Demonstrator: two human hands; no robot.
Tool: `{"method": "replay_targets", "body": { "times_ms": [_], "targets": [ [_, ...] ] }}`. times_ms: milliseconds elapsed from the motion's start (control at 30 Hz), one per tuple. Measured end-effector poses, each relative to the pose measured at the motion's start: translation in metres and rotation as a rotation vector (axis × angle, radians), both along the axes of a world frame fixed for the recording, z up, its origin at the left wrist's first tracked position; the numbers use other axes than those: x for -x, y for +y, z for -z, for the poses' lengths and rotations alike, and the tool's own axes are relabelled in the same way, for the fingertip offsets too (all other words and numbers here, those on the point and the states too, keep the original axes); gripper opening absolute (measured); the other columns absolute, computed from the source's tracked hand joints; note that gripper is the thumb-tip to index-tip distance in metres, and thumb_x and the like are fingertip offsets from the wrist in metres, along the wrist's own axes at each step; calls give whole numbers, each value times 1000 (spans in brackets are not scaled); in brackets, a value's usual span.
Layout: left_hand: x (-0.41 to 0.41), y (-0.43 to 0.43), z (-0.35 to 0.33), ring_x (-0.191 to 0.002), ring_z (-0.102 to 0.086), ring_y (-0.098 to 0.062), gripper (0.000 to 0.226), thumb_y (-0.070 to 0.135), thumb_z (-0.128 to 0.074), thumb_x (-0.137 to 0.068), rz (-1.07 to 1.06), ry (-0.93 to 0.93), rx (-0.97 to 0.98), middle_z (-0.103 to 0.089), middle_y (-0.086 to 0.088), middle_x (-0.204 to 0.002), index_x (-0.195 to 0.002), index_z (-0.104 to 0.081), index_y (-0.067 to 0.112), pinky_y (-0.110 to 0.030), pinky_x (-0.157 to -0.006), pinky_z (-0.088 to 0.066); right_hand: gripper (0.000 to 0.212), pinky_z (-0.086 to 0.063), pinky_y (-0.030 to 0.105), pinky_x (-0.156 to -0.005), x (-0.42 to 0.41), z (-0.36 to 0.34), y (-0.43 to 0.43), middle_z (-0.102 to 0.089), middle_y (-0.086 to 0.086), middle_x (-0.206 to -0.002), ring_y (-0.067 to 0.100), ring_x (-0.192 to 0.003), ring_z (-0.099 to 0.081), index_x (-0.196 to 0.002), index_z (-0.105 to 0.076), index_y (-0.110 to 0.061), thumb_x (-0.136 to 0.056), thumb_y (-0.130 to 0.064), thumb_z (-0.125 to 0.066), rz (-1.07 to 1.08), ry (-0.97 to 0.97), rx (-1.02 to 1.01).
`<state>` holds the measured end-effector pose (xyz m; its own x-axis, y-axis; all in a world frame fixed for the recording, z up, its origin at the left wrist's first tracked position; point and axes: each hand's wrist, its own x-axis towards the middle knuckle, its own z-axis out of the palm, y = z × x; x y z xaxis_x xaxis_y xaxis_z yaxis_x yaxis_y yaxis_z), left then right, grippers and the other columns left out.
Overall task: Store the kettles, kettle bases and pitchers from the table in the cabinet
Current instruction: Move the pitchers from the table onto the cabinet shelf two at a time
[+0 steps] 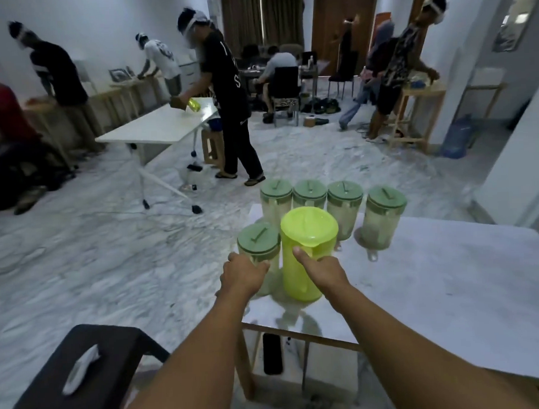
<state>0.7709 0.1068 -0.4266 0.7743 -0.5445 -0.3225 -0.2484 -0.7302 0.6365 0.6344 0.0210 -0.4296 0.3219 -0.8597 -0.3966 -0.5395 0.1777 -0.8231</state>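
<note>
**Both hands on pitchers at the table's near-left corner**

While both arms reach forward, each hand closes on a different pitcher. Left hand (pixel 245 275) wrapped around the upper body of the near clear pitcher (pixel 259 251) with its green lid, fingers curled over the far side, mostly hidden. Right hand (pixel 322 271) on the lime-green pitcher (pixel 307 252), thumb pressed against the wall just under the rim, remaining fingers apparently round the handle side; cannot tell how firmly they close. Both pitchers stand upright and touching each other near the front-left corner of the marble-patterned table (pixel 451 289).

Risks, as I judge them:
- The two gripped pitchers stand flank to flank; lifting one at a slant could drag or tip the other.
- A back row of clear pitchers sits just behind; a forward swing on the lift could knock one off the far-left edge, which is close.
- Grip on the clear pitcher is high, near the lid; if the lid is loose it may pop off.
- Black stool (pixel 93 376) stands beside the table's left side, a trip hazard when turning away with full hands.

Count: clear pitchers with green lids, five (four in the back row (pixel 333 214), one in front); lime-green pitcher, one. Kettles and kettle bases: none visible. Cabinet not in view.
</note>
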Motion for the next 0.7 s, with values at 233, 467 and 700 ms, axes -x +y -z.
{"method": "replay_targets", "body": {
  "times_ms": [233, 467, 700],
  "targets": [
    [-19, -30, 38, -119, -57, -40, 57, 42, -58, -94, -105, 112, 10, -59, -22, -131, -129, -53, -3, -39, -91, -49, 56, -45, 45, -90, -14, 10, -27, -72, 6, -115, 28, -109, -61, -120, -63, -12, -82, -53, -69, 25, -219, -307],
    [-22, -30, 26, -111, -59, -39, 41, 36, -61, -90, -142, 90, 184, -66, -20, -116, -113, -64, 3, -39, -87, -49, 27, -44, 36, -84, -16, -7, -19, -72, 5, -84, 21, -82, -55, -78, -63, -12, -93, -34, -59, 68, -270, -255],
    [-9, -22, -73, -58, -67, -24, 21, 25, -60, -77, -49, 239, 574, -69, -9, -62, -65, -62, 8, -33, -59, -52, 29, -40, 29, -56, 16, -84, 19, -60, 9, -75, 23, -62, -61, -77, -58, -10, -96, -32, -58, 333, -436, -55]
  ]
}}
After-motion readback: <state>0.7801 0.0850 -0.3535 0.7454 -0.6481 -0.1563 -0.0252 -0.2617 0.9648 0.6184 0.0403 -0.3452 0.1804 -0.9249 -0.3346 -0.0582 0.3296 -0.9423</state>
